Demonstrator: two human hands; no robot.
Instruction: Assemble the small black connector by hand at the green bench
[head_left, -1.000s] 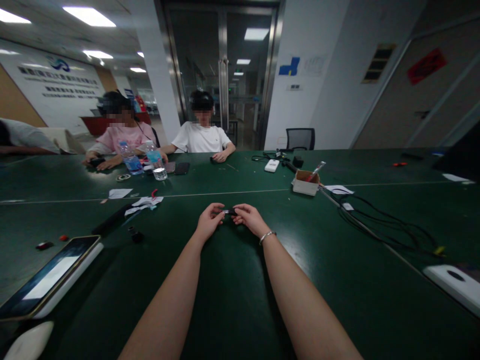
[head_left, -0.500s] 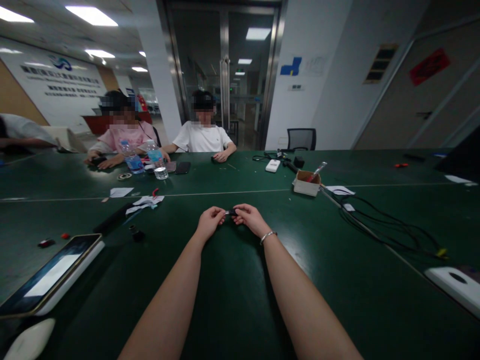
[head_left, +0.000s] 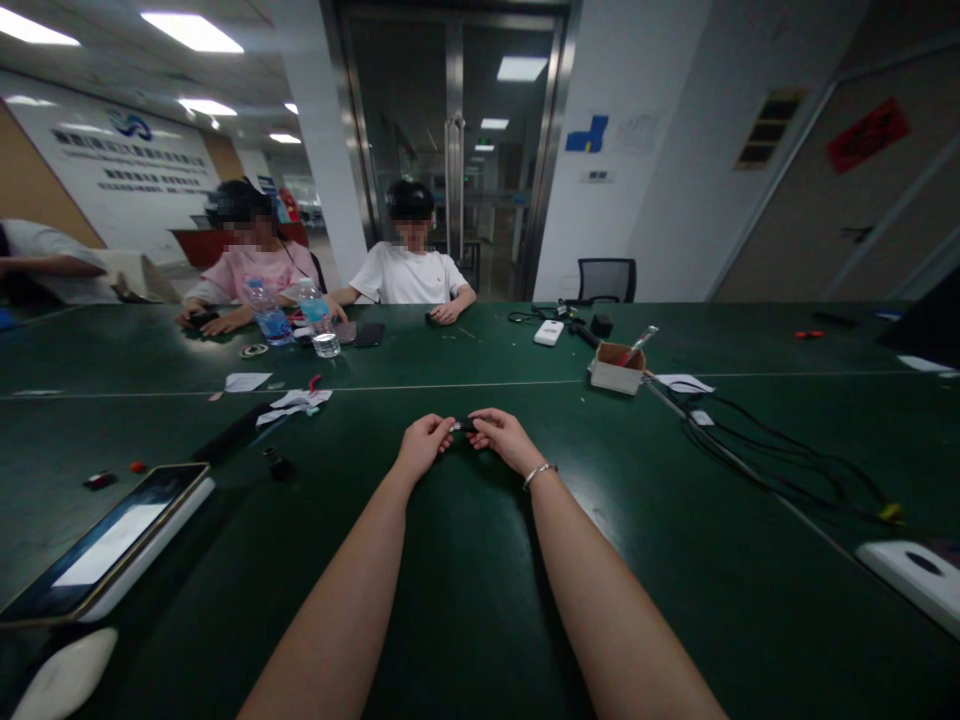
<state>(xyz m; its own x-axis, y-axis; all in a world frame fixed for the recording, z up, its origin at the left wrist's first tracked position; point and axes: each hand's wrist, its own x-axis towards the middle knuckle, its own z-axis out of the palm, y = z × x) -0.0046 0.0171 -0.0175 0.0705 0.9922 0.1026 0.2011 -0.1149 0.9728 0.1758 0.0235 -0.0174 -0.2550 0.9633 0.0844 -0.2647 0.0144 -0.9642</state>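
Note:
Just above the green table (head_left: 465, 560), my two hands meet over a small black object with a silver end (head_left: 465, 425). My left hand (head_left: 421, 446) pinches the silver end between thumb and fingers. The black end is gripped by my right hand (head_left: 505, 440), which has a silver bracelet at the wrist. Fingers cover part of the object, and it is too small to tell its kind.
To the left lie a phone (head_left: 112, 540) on a white block, a small black cylinder (head_left: 277, 464) and paper scraps (head_left: 292, 403). An open small box (head_left: 616, 372) and black cables (head_left: 780, 450) are on the right. Two people sit across, behind water bottles (head_left: 321, 325).
The view has shifted slightly, so the surroundings sit a little further right. Both hands keep hold of the small object, with hardly any movement.

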